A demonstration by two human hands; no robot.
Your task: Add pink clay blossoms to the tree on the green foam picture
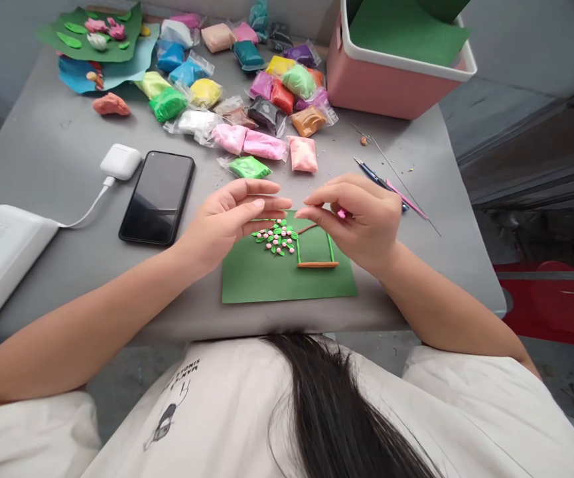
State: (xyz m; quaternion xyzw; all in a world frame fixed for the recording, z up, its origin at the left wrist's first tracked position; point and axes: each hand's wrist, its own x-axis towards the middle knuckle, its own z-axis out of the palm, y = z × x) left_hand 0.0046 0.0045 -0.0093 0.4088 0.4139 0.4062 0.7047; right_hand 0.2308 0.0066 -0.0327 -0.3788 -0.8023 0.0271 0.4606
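Note:
Over the left part of a green sheet (267,285), my left hand (231,216) is held with its fingers stretched out and nothing visible in it. My right hand (361,216) is curled, with a small bit of bright pink clay (342,214) showing between its fingers. Its thumb and index tips nearly meet; whether they pinch anything is too small to tell. On the sheet lies a cluster of green clay leaves with pale pink balls (277,238). Beside it, green clay strips and an orange-brown clay bar (317,265) form a swing shape, its top partly hidden by my right hand.
Several bagged clay packs (267,143) spread across the back. A phone (157,199), a white earbud case (120,161) and a white power bank (10,259) lie left. Pens (379,178) and a thin wire lie right, near a pink bin (381,86). Finished clay sheets (112,46) rest back left.

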